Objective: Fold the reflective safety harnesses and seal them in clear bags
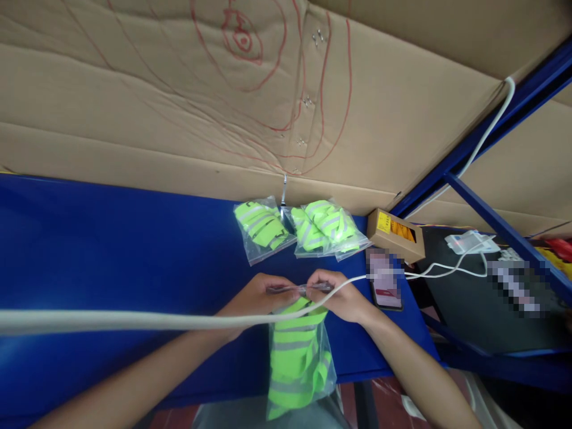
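Observation:
A clear plastic bag (295,363) with folded neon-green, grey-striped reflective straps inside hangs from both hands over the front edge of the blue table. My left hand (268,295) pinches the bag's top edge from the left. Close beside it, my right hand (337,295) pinches the same edge, the fingers of both hands nearly meeting. Whether the bag's mouth is sealed I cannot tell. Beyond the hands lie more such bags: one bag (263,226) on the left and a pair of overlapping bags (326,229) on the right.
A white cable (179,322) crosses in front of my forearms towards a phone (386,283) on the right. Behind the phone stands a small cardboard box (395,235). A cardboard wall (156,119) closes off the back of the blue table (111,250); a blue metal frame (487,137) rises at the right.

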`<state>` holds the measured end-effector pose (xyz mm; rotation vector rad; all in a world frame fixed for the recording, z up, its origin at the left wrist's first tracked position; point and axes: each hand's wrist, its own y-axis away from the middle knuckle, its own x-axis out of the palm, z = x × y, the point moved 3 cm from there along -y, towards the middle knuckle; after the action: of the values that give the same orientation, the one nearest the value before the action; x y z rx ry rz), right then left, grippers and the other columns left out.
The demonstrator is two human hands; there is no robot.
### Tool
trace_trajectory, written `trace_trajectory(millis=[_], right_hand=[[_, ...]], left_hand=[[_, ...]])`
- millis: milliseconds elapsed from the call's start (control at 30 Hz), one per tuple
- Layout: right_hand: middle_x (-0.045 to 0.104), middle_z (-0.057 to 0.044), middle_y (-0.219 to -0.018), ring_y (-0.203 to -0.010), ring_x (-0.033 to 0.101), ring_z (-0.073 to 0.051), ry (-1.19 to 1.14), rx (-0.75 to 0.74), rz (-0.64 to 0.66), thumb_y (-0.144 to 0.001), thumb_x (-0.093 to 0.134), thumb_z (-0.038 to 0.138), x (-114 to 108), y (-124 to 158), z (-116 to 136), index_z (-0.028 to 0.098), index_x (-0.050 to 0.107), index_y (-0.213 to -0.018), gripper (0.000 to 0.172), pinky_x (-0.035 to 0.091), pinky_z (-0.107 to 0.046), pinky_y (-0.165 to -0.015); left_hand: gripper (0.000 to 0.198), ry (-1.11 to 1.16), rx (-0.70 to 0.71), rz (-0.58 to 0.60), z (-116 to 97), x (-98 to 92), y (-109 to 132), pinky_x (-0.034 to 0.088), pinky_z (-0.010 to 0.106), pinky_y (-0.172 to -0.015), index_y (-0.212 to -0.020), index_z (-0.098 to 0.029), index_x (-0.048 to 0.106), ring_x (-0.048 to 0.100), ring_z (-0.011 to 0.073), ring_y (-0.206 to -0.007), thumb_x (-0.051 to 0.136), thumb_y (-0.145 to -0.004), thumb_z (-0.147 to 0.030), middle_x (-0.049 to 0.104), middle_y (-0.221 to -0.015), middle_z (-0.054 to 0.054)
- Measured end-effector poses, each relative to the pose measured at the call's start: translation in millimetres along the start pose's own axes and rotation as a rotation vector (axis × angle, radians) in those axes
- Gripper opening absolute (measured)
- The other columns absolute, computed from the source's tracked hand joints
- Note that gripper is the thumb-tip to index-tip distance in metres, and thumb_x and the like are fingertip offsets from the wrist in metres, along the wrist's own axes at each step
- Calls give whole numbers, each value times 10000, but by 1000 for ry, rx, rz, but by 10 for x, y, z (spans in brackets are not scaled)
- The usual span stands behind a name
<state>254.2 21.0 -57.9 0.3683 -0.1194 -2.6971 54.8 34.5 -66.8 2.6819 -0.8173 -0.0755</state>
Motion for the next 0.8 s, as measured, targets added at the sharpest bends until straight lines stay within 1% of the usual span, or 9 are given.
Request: trace_trajectory(millis=[100, 200, 267, 400, 500, 633, 700, 800], right_hand=[[580, 25, -706, -620, 487, -97, -9, 20, 2, -865, 740, 448, -5, 4, -15, 160, 638, -845, 307, 361, -209, -574], [641, 2, -780, -680, 542, -110, -12, 7, 33, -846, 768, 440, -17, -6, -41, 156, 668, -894, 305, 396, -216, -614], [658, -6, -795, -693, 557, -117, -17, 12, 50, -834, 779, 465, -13, -8, -52, 156, 680, -899, 331, 400, -219, -615], [598, 14, -705, -630, 491, -101, -4, 40, 42, -858, 748, 504, 9, 16, -12, 153, 664, -841, 362, 348, -216, -572], [595, 12, -725, -640, 479, -101, 11, 21, 27, -889, 717, 488, -21, 34, 53, 155, 656, -864, 339, 349, -218, -583], [622, -2, -758, -674, 513, -115, 89, -12, -25, -915, 686, 461, -153, 25, 87, 157, 660, -870, 308, 369, -223, -606], [635, -5, -768, -680, 528, -119, 135, -17, -61, -920, 681, 439, -212, 20, 89, 157, 665, -874, 286, 376, -225, -613], [639, -1, -772, -682, 536, -119, 151, -14, -71, -911, 694, 406, -235, 22, 92, 160, 666, -880, 250, 381, -223, -617]], left_hand=[[396, 1, -8, 9, -11, 13, 10, 419, 240, -661, -900, -145, 817, 630, 195, -777, 765, -791, -522, 754, -838, 72], [386, 16, -23, 23, 13, 21, 11, 413, 236, -669, -920, -152, 818, 629, 185, -775, 770, -793, -514, 755, -844, 64], [392, 26, -27, 40, 39, 36, 13, 417, 232, -678, -923, -154, 816, 632, 180, -780, 766, -800, -523, 756, -848, 60], [414, 7, -27, 59, 69, 46, 10, 435, 231, -696, -930, -151, 813, 656, 191, -815, 749, -818, -545, 768, -883, 66], [422, -22, -10, 65, 46, -18, -25, 474, 248, -758, -994, -161, 813, 685, 219, -897, 737, -830, -542, 787, -968, 75], [468, 20, 38, 98, -16, -148, -103, 535, 296, -851, -1077, -156, 802, 704, 244, -967, 732, -830, -547, 794, -1036, 83], [474, 44, 60, 107, -29, -184, -124, 559, 305, -839, -1093, -159, 798, 710, 239, -950, 725, -835, -551, 796, -1022, 75], [450, -9, 110, 70, -23, -185, -110, 562, 267, -756, -1069, -158, 804, 709, 211, -866, 698, -858, -541, 794, -952, 62]])
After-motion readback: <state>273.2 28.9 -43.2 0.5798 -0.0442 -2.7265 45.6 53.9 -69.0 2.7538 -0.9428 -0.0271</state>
